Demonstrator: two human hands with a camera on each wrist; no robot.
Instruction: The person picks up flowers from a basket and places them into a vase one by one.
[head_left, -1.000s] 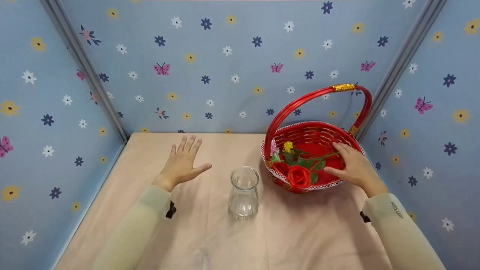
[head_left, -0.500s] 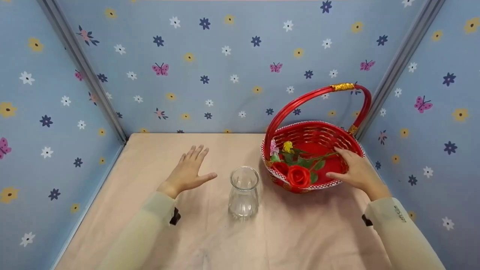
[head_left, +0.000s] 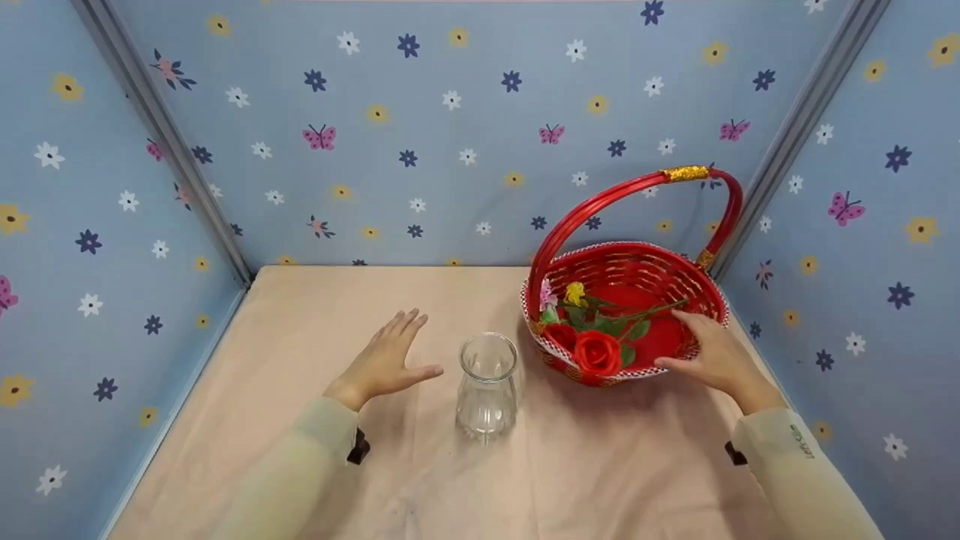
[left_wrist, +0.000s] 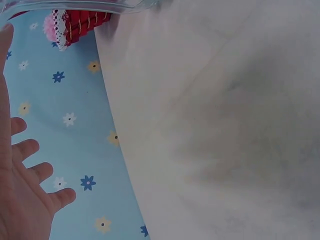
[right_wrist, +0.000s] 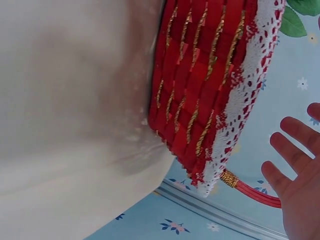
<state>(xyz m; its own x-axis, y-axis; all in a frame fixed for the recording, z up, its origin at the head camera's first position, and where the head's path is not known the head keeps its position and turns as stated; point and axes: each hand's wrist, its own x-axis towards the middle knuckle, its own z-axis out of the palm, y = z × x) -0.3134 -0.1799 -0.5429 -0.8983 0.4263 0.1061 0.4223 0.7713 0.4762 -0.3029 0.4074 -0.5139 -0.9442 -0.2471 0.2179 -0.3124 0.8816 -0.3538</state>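
Note:
A clear glass vase (head_left: 487, 405) stands upright in the middle of the table. To its left, my left hand (head_left: 385, 361) hovers with fingers spread and the thumb toward the vase, holding nothing. The red woven basket (head_left: 570, 369) sits at the right with its handle up. In it lie a red rose (head_left: 598, 352), a second red bloom (head_left: 559, 335), a yellow flower (head_left: 575, 293) and a pink flower (head_left: 547, 295), with green stems and leaves. My right hand (head_left: 716, 358) is over the basket's right rim, fingers extended, gripping nothing. In the right wrist view its fingers (right_wrist: 295, 137) show beyond the white lace rim.
A pale pink cloth covers the table (head_left: 315, 300). Blue flower-patterned panels (head_left: 450, 135) enclose the back and both sides, joined by grey corner posts (head_left: 172, 142). The basket's tall red handle (head_left: 600, 202) arches close to the right post.
My left hand has moved right and toward the front, closer to the vase. My right hand has drawn slightly back toward the front. Vase, basket and flowers stay in place.

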